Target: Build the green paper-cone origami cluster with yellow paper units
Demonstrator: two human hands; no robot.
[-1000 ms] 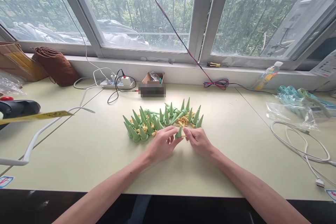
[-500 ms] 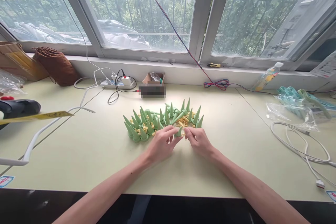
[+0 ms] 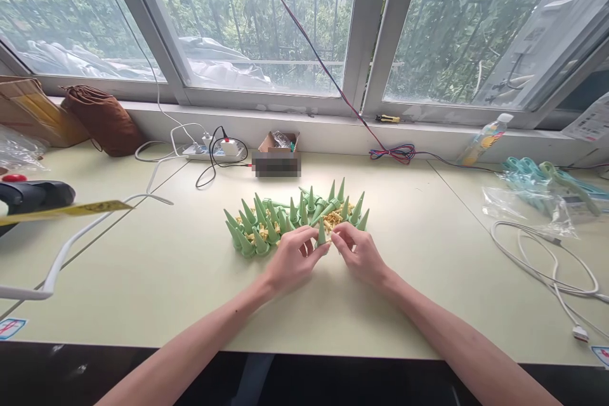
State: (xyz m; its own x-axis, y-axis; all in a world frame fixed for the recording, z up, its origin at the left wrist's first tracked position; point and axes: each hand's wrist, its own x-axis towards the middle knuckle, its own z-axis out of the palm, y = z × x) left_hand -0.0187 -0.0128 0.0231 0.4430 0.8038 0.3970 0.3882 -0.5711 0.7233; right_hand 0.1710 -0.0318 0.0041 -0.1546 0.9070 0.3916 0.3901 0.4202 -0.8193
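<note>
A heap of green plastic cones (image 3: 266, 222) mixed with small yellow pieces (image 3: 335, 217) lies on the pale green table (image 3: 143, 266), just beyond my hands. One green cone (image 3: 321, 233) stands point up between my hands. My left hand (image 3: 292, 260) pinches its base from the left with thumb and fingertips. My right hand (image 3: 359, 254) meets it from the right, fingertips pinched at the cone's base, perhaps on a small yellow piece that I cannot make out.
A power strip with cables (image 3: 214, 151) and a small cardboard box (image 3: 278, 141) sit by the window sill. A brown pouch (image 3: 102, 120) lies at the far left, a white cable (image 3: 547, 260) and plastic bags (image 3: 528, 203) at the right, a bottle (image 3: 483, 137) behind.
Both hands have shifted slightly forward toward the heap. The held cone has turned from tilted to more upright, and my right fingertips have closed in on its base.
</note>
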